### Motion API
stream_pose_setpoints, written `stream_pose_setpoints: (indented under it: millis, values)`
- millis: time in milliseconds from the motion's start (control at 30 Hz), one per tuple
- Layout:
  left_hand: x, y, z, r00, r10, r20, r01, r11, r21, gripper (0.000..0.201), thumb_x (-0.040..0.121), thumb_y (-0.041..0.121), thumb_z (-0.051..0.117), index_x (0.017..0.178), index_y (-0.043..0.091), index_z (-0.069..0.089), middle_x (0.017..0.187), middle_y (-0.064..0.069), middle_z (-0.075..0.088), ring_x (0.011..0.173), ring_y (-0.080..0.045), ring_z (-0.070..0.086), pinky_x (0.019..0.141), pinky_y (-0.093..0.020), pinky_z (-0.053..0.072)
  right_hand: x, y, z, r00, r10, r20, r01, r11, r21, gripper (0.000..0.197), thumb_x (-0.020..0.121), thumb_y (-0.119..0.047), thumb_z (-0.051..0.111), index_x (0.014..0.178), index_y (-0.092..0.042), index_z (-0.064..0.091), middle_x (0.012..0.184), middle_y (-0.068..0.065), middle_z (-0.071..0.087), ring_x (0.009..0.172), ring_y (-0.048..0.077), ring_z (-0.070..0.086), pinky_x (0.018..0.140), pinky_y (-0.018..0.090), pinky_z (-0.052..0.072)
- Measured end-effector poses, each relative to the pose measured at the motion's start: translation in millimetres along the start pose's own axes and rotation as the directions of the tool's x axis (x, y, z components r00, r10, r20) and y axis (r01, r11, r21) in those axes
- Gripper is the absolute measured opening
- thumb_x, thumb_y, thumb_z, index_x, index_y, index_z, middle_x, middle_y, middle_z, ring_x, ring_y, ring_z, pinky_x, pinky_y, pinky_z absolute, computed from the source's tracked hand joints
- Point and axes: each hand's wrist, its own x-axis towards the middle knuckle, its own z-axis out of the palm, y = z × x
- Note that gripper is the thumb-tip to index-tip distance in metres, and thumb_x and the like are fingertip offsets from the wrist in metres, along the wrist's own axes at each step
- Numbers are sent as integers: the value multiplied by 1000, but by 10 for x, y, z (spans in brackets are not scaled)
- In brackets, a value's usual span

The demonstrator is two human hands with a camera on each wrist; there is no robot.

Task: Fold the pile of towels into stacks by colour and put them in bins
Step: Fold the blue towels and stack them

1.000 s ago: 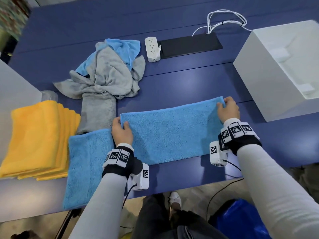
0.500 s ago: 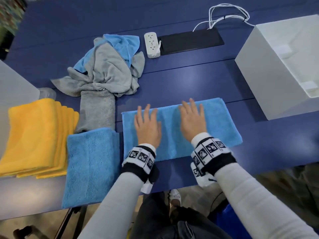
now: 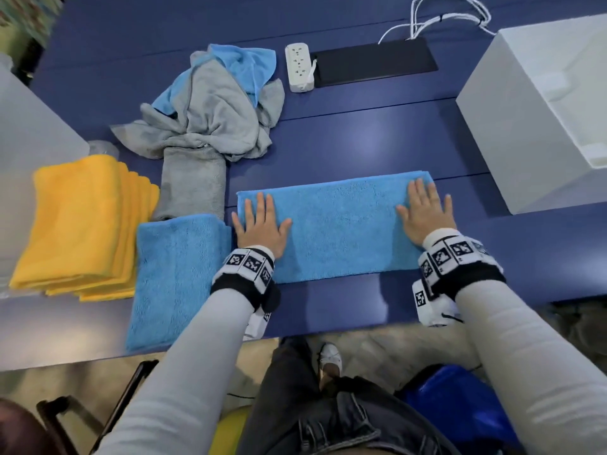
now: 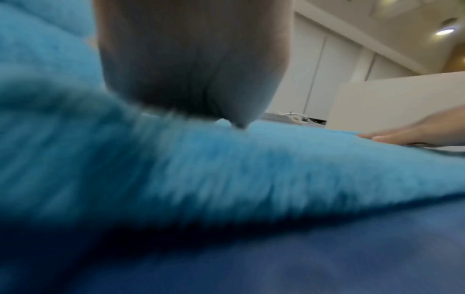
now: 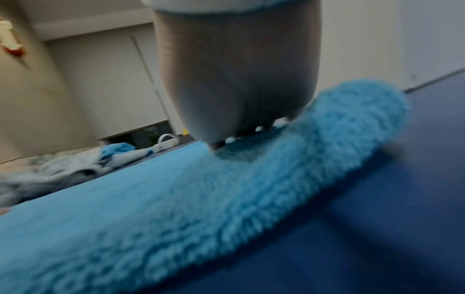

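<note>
Hands (image 3: 341, 221) flat on blue towel (image 3: 338, 231), wristbands (image 3: 248, 266) (square-coded, no readable text)

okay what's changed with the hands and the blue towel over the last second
The left hand and right hand let go of the far corners of the blue towel, flattened on its middle, then slid apart to its ends, palms down. The towel stays folded in half lengthwise; the yellow stack and grey pile haven't moved.

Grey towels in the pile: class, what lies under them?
A blue towel shows from under the grey towels at the pile's far edge and left side. The table carries it all. How far the blue towel runs, or whether more towels lie beneath, is covered.
</note>
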Motion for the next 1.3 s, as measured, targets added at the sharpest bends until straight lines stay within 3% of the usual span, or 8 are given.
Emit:
stream_pose_setpoints:
  millis: [200, 567, 667, 767, 933, 1067, 1233, 1300]
  values:
    - [-472, 519, 153, 965, 203, 166, -208, 978, 15, 69, 97, 52, 22, 148, 20, -13, 156, 1, -21, 143, -25, -20, 114, -49, -10, -517, -670, 314, 967, -250, 43, 250, 968, -12, 57, 103, -27, 22, 151, -15, -6, 159, 0, -11, 147, 20, -11, 117, 45, -5]
    - [-674, 68, 376, 989, 116, 86, -119, 993, 25, 78, 89, 66, 21, 146, 29, -17, 154, 2, -26, 142, -24, -23, 114, -47, -13, -740, 224, 612, 987, -75, -141, 88, 992, 92, 58, 101, -41, 20, 151, -20, -1, 159, -3, -5, 147, 20, -7, 118, 39, -6]
    - [-724, 35, 390, 991, 110, 83, -112, 993, 31, 78, 89, 67, 20, 146, 29, -17, 154, 1, -27, 142, -24, -24, 113, -46, -14, -743, 221, 555, 974, -11, -226, 50, 985, 167, 51, 101, -28, 31, 149, -15, 21, 159, 2, 12, 147, 24, 8, 117, 42, 7]
    - [-788, 6, 410, 989, 114, 99, -119, 992, 52, 79, 89, 67, 20, 146, 29, -19, 154, 0, -28, 142, -25, -24, 113, -47, -14, -702, 204, 420, 938, 126, -323, -50, 971, 234, 33, 92, -9, 44, 125, -6, 49, 139, 14, 41, 129, 34, 35, 101, 46, 32]
    - [-848, -20, 410, 987, 112, 111, -118, 992, 46, 81, 88, 68, 21, 146, 29, -19, 153, 0, -29, 142, -25, -25, 113, -47, -14, -578, 249, 230, 916, 325, -235, -197, 875, 442, 37, 85, -5, 56, 121, 3, 48, 129, 23, 42, 121, 40, 41, 97, 44, 38]
    - [-859, -9, 405, 988, 115, 106, -120, 992, 40, 82, 88, 68, 22, 146, 28, -19, 153, -1, -29, 142, -25, -25, 113, -47, -15, -539, 320, 95, 890, 455, -25, -365, 745, 559, 49, 78, -13, 70, 119, 2, 47, 120, 20, 55, 111, 38, 55, 88, 41, 46]
    - [-868, -48, 393, 981, 129, 145, -139, 988, 61, 88, 86, 69, 30, 146, 27, -20, 153, -2, -29, 142, -27, -24, 113, -50, -12, -522, 385, -22, 907, 409, 101, -395, 742, 541, 34, 75, -17, 74, 66, -5, 44, 90, 13, 53, 81, 27, 51, 54, 27, 39]
    - [-877, -48, 359, 983, 125, 133, -135, 988, 72, 92, 85, 68, 37, 147, 26, -16, 155, -2, -26, 142, -28, -22, 114, -51, -10, -571, 360, -51, 916, 390, 97, -374, 737, 563, 31, 76, -13, 73, 65, -5, 45, 89, 13, 54, 79, 26, 50, 55, 27, 39]
